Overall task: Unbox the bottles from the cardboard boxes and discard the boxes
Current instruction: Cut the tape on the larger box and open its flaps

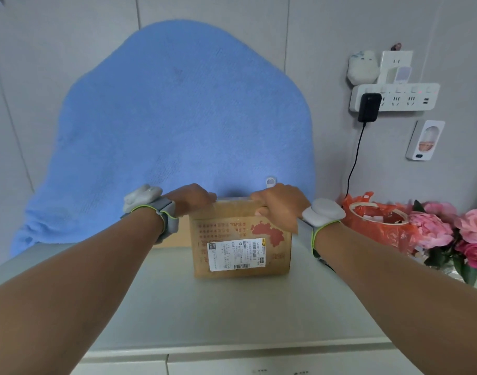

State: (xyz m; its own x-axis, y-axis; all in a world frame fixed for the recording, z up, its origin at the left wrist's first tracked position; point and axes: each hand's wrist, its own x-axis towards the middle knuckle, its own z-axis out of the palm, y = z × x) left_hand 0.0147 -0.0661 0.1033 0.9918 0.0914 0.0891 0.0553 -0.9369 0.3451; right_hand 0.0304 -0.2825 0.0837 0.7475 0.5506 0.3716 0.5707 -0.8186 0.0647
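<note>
A cardboard box (240,239) stands mid-counter, both hands on its far edge. Bare grey counter (205,307) lies open at six o'clock. Orange bag (378,226) and pink flowers (448,234) crowd three o'clock.

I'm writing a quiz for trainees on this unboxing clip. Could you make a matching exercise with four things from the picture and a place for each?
Things:
1. cardboard box
2. blue towel
3. pink flowers
4. black adapter

Places:
A. plugged into the wall power strip
B. at the right edge of the counter
C. behind the box
D. gripped at its top edge by the left hand and right hand

Pairs: 1-D, 2-C, 3-B, 4-A
</note>
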